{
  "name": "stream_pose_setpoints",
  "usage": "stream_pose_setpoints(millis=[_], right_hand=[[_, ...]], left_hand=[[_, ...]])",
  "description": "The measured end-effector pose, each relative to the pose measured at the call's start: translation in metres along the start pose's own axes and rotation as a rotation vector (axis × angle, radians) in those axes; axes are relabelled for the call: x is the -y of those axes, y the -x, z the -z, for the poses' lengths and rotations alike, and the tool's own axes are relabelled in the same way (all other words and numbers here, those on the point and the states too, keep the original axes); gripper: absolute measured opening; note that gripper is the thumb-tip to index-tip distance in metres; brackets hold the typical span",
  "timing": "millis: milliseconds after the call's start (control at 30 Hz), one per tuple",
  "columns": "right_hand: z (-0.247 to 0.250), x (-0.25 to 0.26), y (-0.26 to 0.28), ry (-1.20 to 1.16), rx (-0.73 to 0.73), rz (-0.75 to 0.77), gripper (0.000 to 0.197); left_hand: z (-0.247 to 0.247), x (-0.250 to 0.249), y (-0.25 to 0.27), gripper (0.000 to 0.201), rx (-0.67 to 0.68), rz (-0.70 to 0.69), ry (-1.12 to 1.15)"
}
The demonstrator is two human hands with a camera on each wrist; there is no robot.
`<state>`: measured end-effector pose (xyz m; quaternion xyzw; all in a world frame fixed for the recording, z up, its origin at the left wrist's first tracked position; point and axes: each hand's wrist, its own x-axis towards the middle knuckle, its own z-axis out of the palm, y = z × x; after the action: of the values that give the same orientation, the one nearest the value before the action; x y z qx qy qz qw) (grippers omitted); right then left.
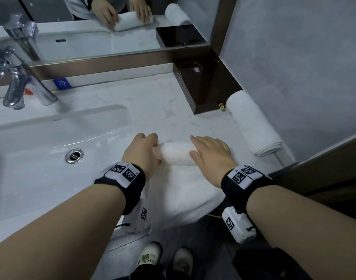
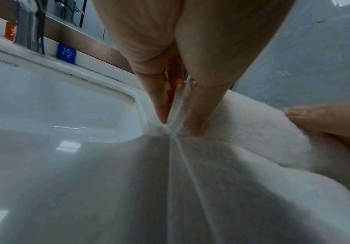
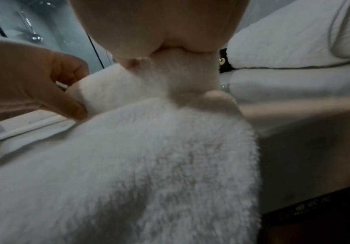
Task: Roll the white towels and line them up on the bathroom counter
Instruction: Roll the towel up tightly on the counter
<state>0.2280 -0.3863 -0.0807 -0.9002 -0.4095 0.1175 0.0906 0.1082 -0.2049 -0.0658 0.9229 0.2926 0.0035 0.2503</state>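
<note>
A white towel (image 1: 177, 153) lies partly rolled on the marble counter (image 1: 156, 110), its flat part (image 1: 183, 195) reaching back over the front edge. My left hand (image 1: 155, 152) grips the roll's left end; the left wrist view shows its fingers (image 2: 159, 107) pinching the towel end (image 2: 178, 112). My right hand (image 1: 201, 146) lies flat on the roll's right end, fingers straight, and its palm (image 3: 169, 33) presses the roll (image 3: 128, 85). A finished rolled towel (image 1: 252, 122) lies along the right wall, also visible in the right wrist view (image 3: 295, 41).
The sink basin (image 1: 51, 148) with its drain (image 1: 74, 156) is just left of the towel, and a chrome faucet (image 1: 17, 81) stands behind it. A dark brown box (image 1: 209, 85) fills the back right corner. A mirror (image 1: 92, 37) runs along the back.
</note>
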Motion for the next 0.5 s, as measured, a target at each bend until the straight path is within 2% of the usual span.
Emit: stream_pose_setpoints(millis=[100,267,400,500], right_hand=[[0.006,0.000,-0.002,-0.053,0.032,-0.011,0.048],[0.022,0.005,-0.003,-0.068,0.117,-0.018,0.038],[0.038,0.014,-0.010,0.004,0.229,0.028,0.033],[0.044,0.018,-0.013,-0.013,0.272,0.062,0.033]], left_hand=[[-0.002,-0.001,0.002,0.023,-0.019,-0.019,0.000],[-0.007,-0.001,0.008,0.028,-0.039,-0.090,-0.078],[-0.007,-0.002,0.013,0.036,-0.007,-0.154,-0.137],[-0.003,0.000,0.015,0.034,0.033,-0.136,-0.072]])
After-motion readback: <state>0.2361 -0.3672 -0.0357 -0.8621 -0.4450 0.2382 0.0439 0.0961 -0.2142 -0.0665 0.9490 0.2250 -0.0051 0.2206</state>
